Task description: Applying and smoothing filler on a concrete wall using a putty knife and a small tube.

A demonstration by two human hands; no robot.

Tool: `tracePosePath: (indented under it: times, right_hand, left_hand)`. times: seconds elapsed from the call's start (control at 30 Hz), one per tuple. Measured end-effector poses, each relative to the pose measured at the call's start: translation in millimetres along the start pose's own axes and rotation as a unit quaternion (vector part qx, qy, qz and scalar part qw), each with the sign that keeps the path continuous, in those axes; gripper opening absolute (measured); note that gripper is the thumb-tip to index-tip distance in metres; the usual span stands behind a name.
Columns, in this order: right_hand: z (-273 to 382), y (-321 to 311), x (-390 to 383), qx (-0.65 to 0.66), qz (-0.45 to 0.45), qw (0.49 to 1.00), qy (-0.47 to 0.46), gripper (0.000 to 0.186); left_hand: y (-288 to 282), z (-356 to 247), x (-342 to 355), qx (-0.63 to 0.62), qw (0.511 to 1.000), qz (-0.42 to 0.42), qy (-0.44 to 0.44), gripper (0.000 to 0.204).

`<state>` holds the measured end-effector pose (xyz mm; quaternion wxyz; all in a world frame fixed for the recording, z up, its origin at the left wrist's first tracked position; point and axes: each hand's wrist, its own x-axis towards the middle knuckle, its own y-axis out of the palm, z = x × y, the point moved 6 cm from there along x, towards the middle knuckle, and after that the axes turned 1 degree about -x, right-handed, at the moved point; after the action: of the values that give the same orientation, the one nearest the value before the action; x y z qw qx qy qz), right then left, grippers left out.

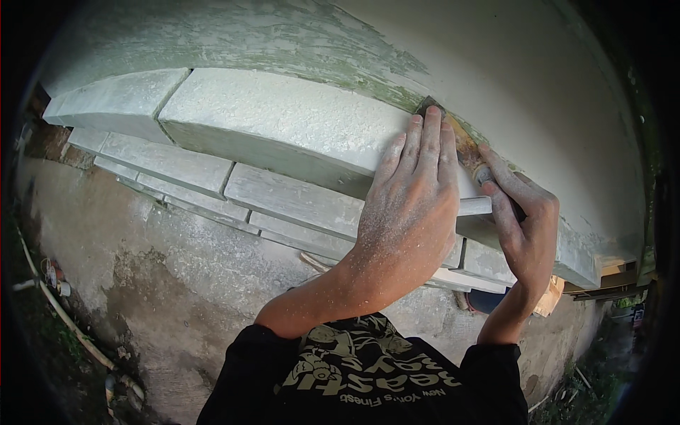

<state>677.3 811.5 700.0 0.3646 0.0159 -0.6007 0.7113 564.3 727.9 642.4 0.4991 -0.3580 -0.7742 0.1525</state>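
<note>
My right hand (pixel 528 219) is closed round the handle of a flat scraper-like tool (pixel 464 146) with a worn yellow-brown surface and a dark end. The tool lies along the joint between the pale wall (pixel 538 92) and the top of a white block ledge (pixel 297 113). My left hand (pixel 418 191), dusted white, lies with fingers straight, their tips at the tool's dark end. Beneath its palm, what it touches is hidden. A short pale strip (pixel 474 206) shows between the two hands; I cannot tell what it belongs to.
Grey-white blocks (pixel 297 202) step down below the ledge in several courses. Further down is a stained concrete surface (pixel 205 283). Green-grey rough patches (pixel 283 42) mark the wall. A pale pole (pixel 71 329) lies at the lower left, among plants and debris.
</note>
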Motion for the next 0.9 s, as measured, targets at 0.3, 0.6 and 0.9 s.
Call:
tracePosePath:
  times: [0.3,0.6,0.9]
  right_hand:
    - [16.4,17.7,17.8,0.011,-0.042,0.999,-0.028,0.043]
    - [3.0,-6.3,2.2,-0.012,-0.011,0.998,0.058,0.043]
    - [9.8,-11.1,6.7,-0.022,0.010,0.997,0.072,0.043]
  left_hand:
    - [-6.9,6.5,5.0,0.009,1.000,-0.005,-0.013,0.069]
    - [-1.5,8.7,4.4,0.008,1.000,0.017,0.008,0.065]
    - [-1.9,7.1,6.0,0.011,1.000,0.018,0.000,0.065]
